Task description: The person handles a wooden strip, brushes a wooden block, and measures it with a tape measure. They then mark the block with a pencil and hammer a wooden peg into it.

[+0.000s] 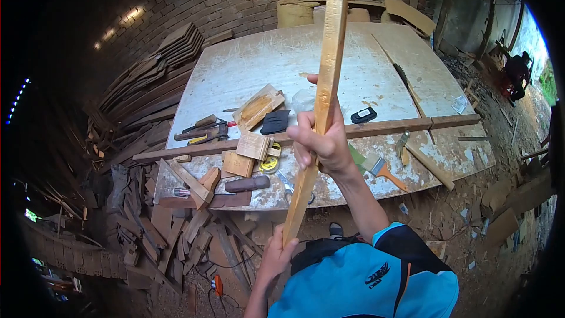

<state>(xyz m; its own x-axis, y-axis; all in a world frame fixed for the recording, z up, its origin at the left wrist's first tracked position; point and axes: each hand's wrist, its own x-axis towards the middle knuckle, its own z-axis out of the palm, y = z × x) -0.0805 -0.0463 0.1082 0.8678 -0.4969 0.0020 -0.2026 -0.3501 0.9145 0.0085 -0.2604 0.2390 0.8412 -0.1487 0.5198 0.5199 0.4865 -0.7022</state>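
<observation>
A long, light wooden strip stands nearly upright in front of me, its upper end leaving the top of the view. My right hand is wrapped round its middle, above the table, with one finger raised behind the wood. My left hand grips the lower end, below the table's front edge. Behind the strip, a long dark wooden bar lies across the worktable. Wooden blocks, a yellow tape measure and a black cloth-like piece lie left of my right hand.
A brush, a black device and a round stick lie on the table's right side. Hand tools rest at its left. Scrap wood covers the floor at left. Another person is at far right.
</observation>
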